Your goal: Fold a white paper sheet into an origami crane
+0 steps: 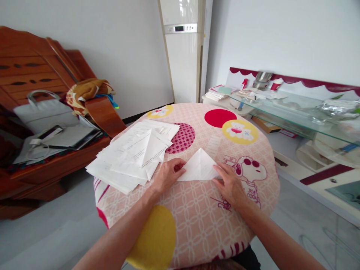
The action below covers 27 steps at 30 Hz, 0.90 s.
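Note:
A sheet of white paper (199,168), folded to a triangle with its peak pointing away from me, lies on the round cloth-covered table (194,210). A crease runs down its middle. My left hand (170,173) is closed, with thumb and curled fingers pinching the left corner. At the right corner, my right hand (229,183) holds the paper's edge between its thumb and longer-stretched fingers. Left of the hands lies a loose pile of white papers (123,161), some with printed lines. On top of this pile rests another folded paper (147,146).
A wooden bench (92,112) with a grey bag (47,110) and cloths stands at the left. To the right is a glass-topped cabinet (295,112) with cups, plastic bags and a paper stack (218,93). A tall white air conditioner (182,63) stands behind the table.

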Each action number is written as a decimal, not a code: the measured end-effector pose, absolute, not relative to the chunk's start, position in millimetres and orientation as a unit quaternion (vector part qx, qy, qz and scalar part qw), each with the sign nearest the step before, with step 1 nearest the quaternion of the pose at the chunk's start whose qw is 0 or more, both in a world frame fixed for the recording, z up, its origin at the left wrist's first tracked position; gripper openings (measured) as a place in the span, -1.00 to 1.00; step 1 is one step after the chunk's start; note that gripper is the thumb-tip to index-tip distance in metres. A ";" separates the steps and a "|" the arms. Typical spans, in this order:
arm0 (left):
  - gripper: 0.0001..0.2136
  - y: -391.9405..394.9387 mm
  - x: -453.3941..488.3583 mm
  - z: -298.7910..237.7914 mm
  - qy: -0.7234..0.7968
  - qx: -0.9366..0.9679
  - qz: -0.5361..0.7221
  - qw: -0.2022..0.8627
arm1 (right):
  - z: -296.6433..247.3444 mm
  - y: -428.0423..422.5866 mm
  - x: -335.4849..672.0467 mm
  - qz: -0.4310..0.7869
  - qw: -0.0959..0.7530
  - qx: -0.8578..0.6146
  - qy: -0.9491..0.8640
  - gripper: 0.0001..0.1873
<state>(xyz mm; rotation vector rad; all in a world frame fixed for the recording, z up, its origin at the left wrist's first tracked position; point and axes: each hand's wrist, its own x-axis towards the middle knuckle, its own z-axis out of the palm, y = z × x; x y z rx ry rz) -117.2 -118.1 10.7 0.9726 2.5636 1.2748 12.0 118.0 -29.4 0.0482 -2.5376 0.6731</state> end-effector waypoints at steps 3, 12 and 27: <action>-0.85 -119.8 -120.3 12.4 0.837 0.316 0.437 0.093 | -21.7 125.0 13.0 0.329 0.248 -0.005 -0.911 -0.54; -0.70 -119.9 -119.9 21.4 0.678 0.199 0.666 0.238 | 5.8 143.2 13.6 0.631 0.188 -0.102 -0.746 -0.54; -0.55 -131.3 -102.3 14.9 0.671 0.211 0.673 0.227 | 40.3 146.8 -38.9 0.758 0.109 -0.131 -0.629 -0.80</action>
